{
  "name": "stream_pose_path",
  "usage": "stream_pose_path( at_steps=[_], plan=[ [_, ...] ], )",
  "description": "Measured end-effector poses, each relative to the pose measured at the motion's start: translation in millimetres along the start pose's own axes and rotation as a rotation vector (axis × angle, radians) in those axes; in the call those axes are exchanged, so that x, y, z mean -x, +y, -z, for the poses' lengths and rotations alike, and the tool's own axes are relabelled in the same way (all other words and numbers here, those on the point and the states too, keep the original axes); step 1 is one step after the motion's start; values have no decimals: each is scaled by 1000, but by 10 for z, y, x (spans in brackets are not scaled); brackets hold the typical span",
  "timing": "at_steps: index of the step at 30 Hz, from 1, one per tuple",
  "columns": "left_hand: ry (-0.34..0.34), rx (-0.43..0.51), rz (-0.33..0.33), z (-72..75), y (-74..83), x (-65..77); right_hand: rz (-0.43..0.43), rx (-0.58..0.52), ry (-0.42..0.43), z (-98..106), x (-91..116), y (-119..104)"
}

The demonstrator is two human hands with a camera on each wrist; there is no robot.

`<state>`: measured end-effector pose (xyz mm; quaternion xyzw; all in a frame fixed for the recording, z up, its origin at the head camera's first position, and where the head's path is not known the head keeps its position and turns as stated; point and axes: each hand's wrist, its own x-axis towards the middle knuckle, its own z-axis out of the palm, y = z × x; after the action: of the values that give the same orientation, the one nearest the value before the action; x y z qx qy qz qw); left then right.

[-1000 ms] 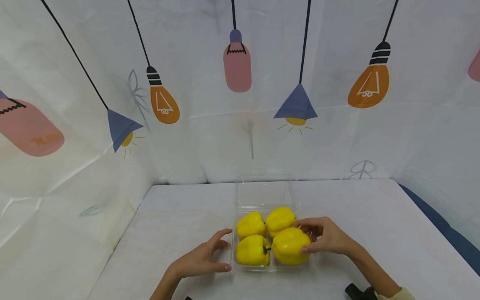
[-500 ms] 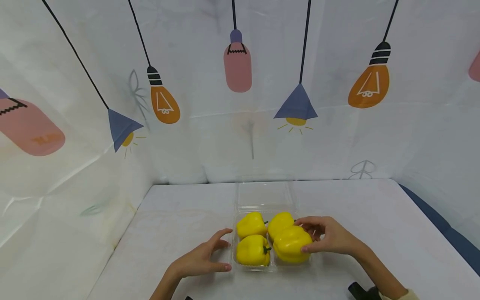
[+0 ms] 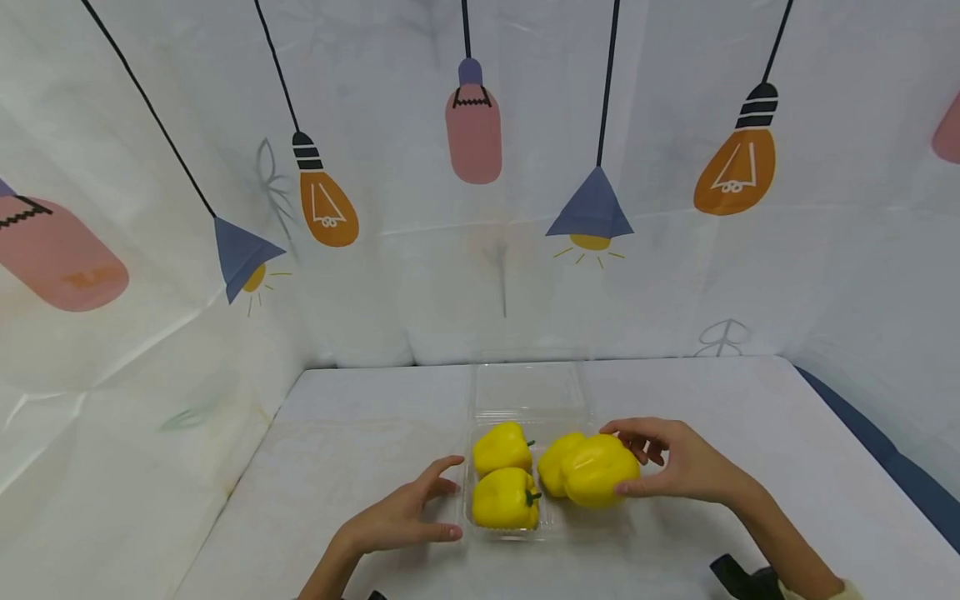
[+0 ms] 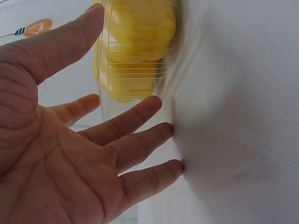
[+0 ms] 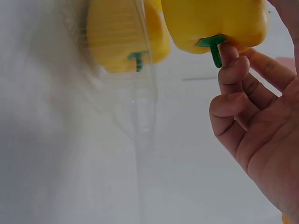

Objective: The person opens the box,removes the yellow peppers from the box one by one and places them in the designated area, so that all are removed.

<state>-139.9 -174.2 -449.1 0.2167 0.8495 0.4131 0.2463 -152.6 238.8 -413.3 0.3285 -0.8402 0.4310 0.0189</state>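
My right hand (image 3: 678, 458) grips a yellow bell pepper (image 3: 598, 471) between thumb and fingers, lifted above the right side of a clear plastic box (image 3: 546, 527). Its green stem (image 5: 215, 46) points toward the palm in the right wrist view. Behind it, partly covered, sits another yellow pepper (image 3: 553, 463) in the box. Two more peppers fill the left half: a far one (image 3: 501, 447) and a near one (image 3: 504, 500) with a green stem. My left hand (image 3: 405, 517) lies along the box's left side, fingers spread and holding nothing, its thumb (image 4: 88, 28) right at the plastic wall.
The clear lid (image 3: 528, 387) lies back behind the box on the white table (image 3: 375, 417). White sheeting (image 3: 420, 292) printed with lamps and bulbs stands behind and to the sides. A dark strap (image 3: 742, 577) shows near the right sleeve.
My right hand has raised the pepper out of the front right of the box and moved it up and right. The pepper behind has shifted slightly nearer. My left hand stays in place.
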Motion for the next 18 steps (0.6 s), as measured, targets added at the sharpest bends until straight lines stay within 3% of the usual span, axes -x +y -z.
stream_pose_path(
  at_steps=[18],
  plan=[
    [1,3,11,6,-7,2,-43,119,85,257,114,75]
  ],
)
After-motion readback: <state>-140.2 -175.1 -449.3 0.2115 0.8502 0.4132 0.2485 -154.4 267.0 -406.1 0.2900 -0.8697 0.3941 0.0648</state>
